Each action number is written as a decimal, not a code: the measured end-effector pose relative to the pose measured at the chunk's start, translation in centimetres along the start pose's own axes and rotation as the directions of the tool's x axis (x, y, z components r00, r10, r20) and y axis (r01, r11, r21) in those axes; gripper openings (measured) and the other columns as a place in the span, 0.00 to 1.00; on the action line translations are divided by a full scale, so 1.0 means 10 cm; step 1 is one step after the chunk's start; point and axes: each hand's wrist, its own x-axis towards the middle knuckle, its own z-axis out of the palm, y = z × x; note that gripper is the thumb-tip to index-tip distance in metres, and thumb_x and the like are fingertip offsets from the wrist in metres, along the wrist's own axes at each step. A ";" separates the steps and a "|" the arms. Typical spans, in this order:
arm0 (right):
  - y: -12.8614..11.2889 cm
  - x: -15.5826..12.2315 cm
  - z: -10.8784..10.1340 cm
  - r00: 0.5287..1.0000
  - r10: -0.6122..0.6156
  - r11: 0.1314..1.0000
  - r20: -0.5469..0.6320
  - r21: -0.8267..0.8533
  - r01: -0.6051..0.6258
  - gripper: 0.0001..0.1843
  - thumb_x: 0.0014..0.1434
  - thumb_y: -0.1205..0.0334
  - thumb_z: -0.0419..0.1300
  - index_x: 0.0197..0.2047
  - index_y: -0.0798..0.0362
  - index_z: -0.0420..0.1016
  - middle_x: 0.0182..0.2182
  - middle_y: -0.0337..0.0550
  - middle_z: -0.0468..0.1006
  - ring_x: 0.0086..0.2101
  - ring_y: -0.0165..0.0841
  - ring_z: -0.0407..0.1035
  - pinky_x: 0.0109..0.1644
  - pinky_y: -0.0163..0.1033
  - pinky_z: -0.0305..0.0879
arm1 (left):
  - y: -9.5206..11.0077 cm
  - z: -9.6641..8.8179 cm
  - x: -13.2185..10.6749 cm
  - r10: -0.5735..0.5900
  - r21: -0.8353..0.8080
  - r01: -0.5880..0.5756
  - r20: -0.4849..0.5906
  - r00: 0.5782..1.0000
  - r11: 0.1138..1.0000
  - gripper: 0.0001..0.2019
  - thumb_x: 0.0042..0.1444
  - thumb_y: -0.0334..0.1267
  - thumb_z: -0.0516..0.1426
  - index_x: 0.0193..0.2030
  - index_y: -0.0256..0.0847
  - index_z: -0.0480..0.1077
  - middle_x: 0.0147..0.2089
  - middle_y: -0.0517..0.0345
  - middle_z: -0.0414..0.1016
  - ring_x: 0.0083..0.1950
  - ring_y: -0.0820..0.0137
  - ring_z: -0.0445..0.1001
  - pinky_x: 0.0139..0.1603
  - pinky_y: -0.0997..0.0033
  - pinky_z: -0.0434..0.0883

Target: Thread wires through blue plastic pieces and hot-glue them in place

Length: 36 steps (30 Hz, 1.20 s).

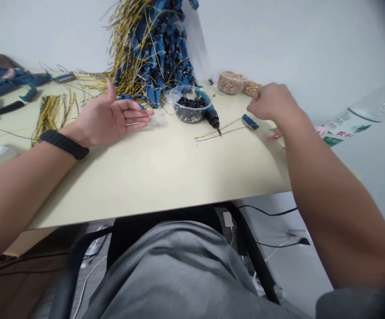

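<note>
My left hand (109, 116) is held palm up above the table, fingers stretched out, nothing in it. My right hand (273, 102) is closed in a fist in front of the small tubs; whatever its fingers may hold is hidden. Just below it lies a small blue plastic part (250, 122) with a yellow and a dark wire trailing left. Between the hands stands a clear round tub (190, 116) of small black pieces. A teal and black power screwdriver (212, 116) lies against it, its bit pointing toward me.
At the back rises a big heap of blue parts with yellow wires (159, 53). Tubs of tan pieces (230, 83) stand at back right. A clear plastic bottle (355, 122) is at right. Loose wires (51, 115) and more blue parts (4, 84) lie left.
</note>
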 end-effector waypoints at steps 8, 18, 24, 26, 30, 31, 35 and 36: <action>-1.32 -0.60 -0.17 0.991 -0.104 0.974 -0.078 0.193 0.117 0.21 0.78 0.70 0.63 0.33 0.43 0.64 0.33 0.45 0.72 0.42 0.43 0.67 0.59 0.48 0.66 | 0.00 0.03 0.06 0.299 0.379 -0.219 -0.168 0.939 0.899 0.30 0.61 0.57 0.77 0.27 0.49 0.62 0.27 0.62 0.67 0.35 0.67 0.66 0.45 0.55 0.67; -1.52 -0.68 0.23 0.960 -0.243 0.927 -0.137 0.259 0.272 0.21 0.76 0.67 0.67 0.33 0.43 0.64 0.31 0.44 0.70 0.37 0.44 0.64 0.55 0.53 0.64 | 0.49 -0.48 -0.07 0.573 0.933 -0.013 -0.210 0.792 0.359 0.17 0.60 0.55 0.68 0.27 0.56 0.67 0.29 0.55 0.75 0.48 0.50 0.76 0.48 0.48 0.71; -1.51 -0.75 0.16 0.975 -0.188 0.906 -0.116 0.364 0.218 0.23 0.75 0.68 0.67 0.30 0.43 0.65 0.33 0.51 0.79 0.38 0.46 0.71 0.56 0.53 0.68 | 0.27 -0.68 0.09 0.463 0.968 0.041 -0.154 0.873 0.246 0.11 0.59 0.40 0.69 0.32 0.49 0.71 0.37 0.49 0.83 0.45 0.54 0.78 0.56 0.51 0.72; -1.50 -0.78 0.16 0.978 -0.177 0.903 -0.107 0.377 0.204 0.24 0.75 0.68 0.67 0.29 0.43 0.65 0.32 0.52 0.79 0.39 0.48 0.74 0.56 0.54 0.68 | 0.18 -0.64 0.14 0.443 0.968 0.000 -0.115 0.889 0.250 0.10 0.62 0.38 0.68 0.32 0.48 0.73 0.39 0.49 0.83 0.45 0.55 0.77 0.56 0.52 0.72; -1.50 -0.79 0.19 0.978 -0.181 0.901 -0.106 0.381 0.208 0.23 0.75 0.65 0.66 0.28 0.43 0.66 0.31 0.50 0.80 0.39 0.49 0.77 0.56 0.54 0.71 | 0.12 -0.60 0.18 0.504 0.976 0.013 -0.124 0.855 0.218 0.11 0.67 0.37 0.66 0.33 0.47 0.72 0.40 0.49 0.84 0.46 0.55 0.76 0.57 0.52 0.71; -1.50 -0.79 0.20 0.978 -0.180 0.902 -0.103 0.379 0.206 0.23 0.75 0.65 0.67 0.28 0.43 0.66 0.31 0.49 0.80 0.39 0.48 0.78 0.56 0.54 0.71 | 0.11 -0.61 0.18 0.530 0.977 0.030 -0.140 0.836 0.211 0.11 0.68 0.36 0.66 0.33 0.47 0.71 0.40 0.49 0.84 0.46 0.55 0.76 0.57 0.52 0.71; -1.50 -0.78 0.24 0.977 -0.195 0.905 -0.090 0.368 0.214 0.23 0.76 0.63 0.67 0.29 0.43 0.67 0.31 0.48 0.80 0.40 0.49 0.80 0.57 0.54 0.74 | 0.06 -0.65 0.20 0.509 0.959 0.174 -0.268 0.818 0.225 0.18 0.69 0.43 0.68 0.31 0.48 0.68 0.33 0.52 0.76 0.38 0.59 0.69 0.49 0.53 0.67; -1.49 -0.78 0.25 0.976 -0.200 0.906 -0.085 0.363 0.217 0.23 0.76 0.62 0.67 0.29 0.43 0.67 0.31 0.49 0.81 0.40 0.50 0.80 0.57 0.54 0.75 | 0.05 -0.67 0.20 0.471 0.951 0.210 -0.296 0.831 0.226 0.19 0.68 0.44 0.69 0.29 0.48 0.67 0.30 0.53 0.73 0.36 0.60 0.67 0.46 0.53 0.65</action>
